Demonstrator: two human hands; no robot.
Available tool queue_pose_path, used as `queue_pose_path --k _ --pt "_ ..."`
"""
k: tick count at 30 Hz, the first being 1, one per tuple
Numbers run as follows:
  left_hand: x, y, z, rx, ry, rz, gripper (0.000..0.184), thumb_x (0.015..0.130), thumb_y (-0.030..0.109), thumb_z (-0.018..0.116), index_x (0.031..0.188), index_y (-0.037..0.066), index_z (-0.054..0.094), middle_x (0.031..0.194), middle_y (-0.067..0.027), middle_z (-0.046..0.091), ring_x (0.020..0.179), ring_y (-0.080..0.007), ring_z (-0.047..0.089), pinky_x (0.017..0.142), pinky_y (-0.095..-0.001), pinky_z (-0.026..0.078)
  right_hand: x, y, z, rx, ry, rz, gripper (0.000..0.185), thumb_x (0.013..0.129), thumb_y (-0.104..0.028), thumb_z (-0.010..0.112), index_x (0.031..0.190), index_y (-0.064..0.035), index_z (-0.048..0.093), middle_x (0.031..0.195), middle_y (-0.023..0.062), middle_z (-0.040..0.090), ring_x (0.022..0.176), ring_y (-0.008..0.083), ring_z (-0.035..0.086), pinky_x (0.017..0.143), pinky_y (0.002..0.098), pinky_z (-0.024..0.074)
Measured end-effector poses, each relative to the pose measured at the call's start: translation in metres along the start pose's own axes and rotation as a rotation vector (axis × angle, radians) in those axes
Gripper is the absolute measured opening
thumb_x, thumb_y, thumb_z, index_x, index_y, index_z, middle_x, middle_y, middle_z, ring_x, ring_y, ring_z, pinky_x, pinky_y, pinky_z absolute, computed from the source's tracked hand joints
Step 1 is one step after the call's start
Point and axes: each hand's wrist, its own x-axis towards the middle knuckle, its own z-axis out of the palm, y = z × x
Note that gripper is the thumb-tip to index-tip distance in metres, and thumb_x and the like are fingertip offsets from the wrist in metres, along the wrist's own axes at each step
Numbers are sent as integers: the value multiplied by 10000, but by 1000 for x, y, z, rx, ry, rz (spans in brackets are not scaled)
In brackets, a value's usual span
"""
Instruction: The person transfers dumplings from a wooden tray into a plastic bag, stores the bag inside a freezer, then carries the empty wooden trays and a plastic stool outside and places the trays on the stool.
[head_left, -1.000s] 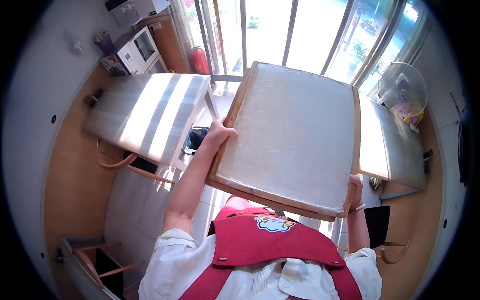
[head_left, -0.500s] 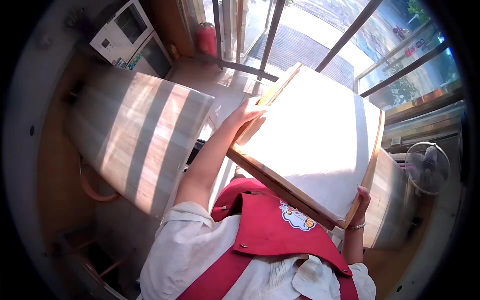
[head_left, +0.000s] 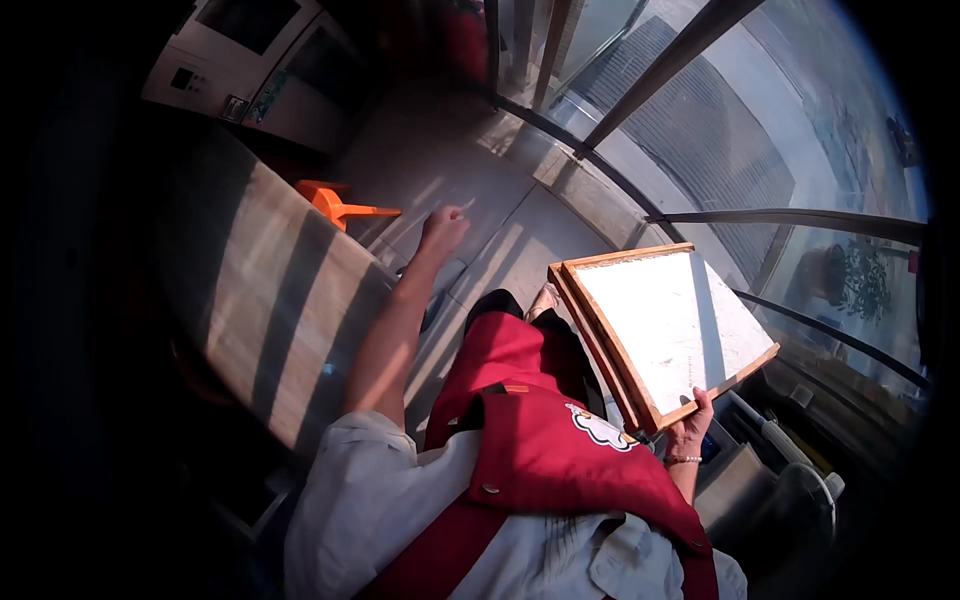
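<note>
My right hand (head_left: 689,418) grips the near right corner of a wooden-framed white board (head_left: 660,315), thumb on its face and the other fingers behind it. The board is tilted beside my right side, and a band of shadow crosses its sunlit face. Its frame looks thick, with a doubled edge on the left. My left hand (head_left: 443,232) is away from the board, stretched forward over the tiled floor with its fingers curled closed. A small pale bit shows at the fingertips; I cannot make out what it is. A red apron (head_left: 560,450) covers my front.
On the left is a striped-lit wooden table (head_left: 290,280), with an orange stool (head_left: 340,205) past its far edge. A white cabinet-like appliance (head_left: 240,70) stands at the back left. Glass panes with dark frames (head_left: 600,160) line the right. A fan (head_left: 805,500) is low at right.
My left hand has let go of the board and moved left, its fingers now curled. The board has swung lower and rightward in my right hand. The view has turned, bringing the orange stool into sight.
</note>
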Motion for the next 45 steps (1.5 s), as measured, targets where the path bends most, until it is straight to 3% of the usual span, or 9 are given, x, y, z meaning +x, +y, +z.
queue_pose_path --k 8,10,13,18,20,26,30,36,45 --pt "174 -117 -56 -160 516 -378 454 696 100 563 1129 -34 529 1190 -215 524 1134 -333 487 942 -349 377 84 20 57 -70 239 39 625 667 -123 539 1257 2 377 1208 171 487 1130 364 460 1009 473 346" --pt "249 -254 -73 -237 686 -422 415 727 166 547 1093 -30 548 1097 -205 566 1033 -316 537 881 -338 403 85 32 93 -83 343 80 646 663 -170 549 1261 1 373 1202 175 489 1113 366 467 989 474 360" --pt "256 -233 -139 -514 1007 -710 390 795 277 450 1011 -27 564 1009 -180 583 906 -287 548 803 -315 413 91 51 140 -165 445 157 685 664 -245 564 1280 -25 360 1197 167 488 1078 358 480 944 472 391" --pt "282 -407 -225 -912 1173 -953 371 810 58 428 1174 8 476 1111 -133 561 978 -218 560 723 -355 459 126 76 140 -285 494 164 691 671 -292 588 1284 -67 365 1143 139 498 1011 328 501 871 459 436" --pt "272 -307 -228 -504 1047 -1031 378 820 67 387 1191 39 454 1144 -140 497 995 -276 515 764 -431 473 139 88 152 -287 498 202 673 677 -283 586 1272 -54 372 1125 141 504 993 323 512 853 452 451" --pt "262 -370 -264 -455 722 -1052 364 900 290 459 1228 135 424 1142 -120 424 967 -237 454 807 -435 466 163 132 222 -222 470 185 589 666 -191 586 1195 20 438 1098 169 538 1014 338 527 898 439 441" --pt "262 -372 -264 -282 680 -1009 207 853 229 568 981 69 538 674 -47 522 496 -133 491 472 -257 466 171 138 211 -201 545 204 501 649 -107 569 1119 37 473 979 162 573 905 319 574 846 412 490" --pt "264 -292 -188 -740 380 -668 227 756 83 692 733 103 468 590 -18 492 358 -123 413 380 -265 426 164 144 197 -113 438 212 361 661 -77 576 1001 29 518 904 144 576 830 278 591 806 405 508" --pt "238 -47 -23 -155 111 -239 304 698 145 749 766 9 485 704 -86 547 543 -175 537 388 -264 411 107 115 115 215 253 166 520 666 -107 561 1142 69 446 1066 209 553 1003 358 546 928 468 438"
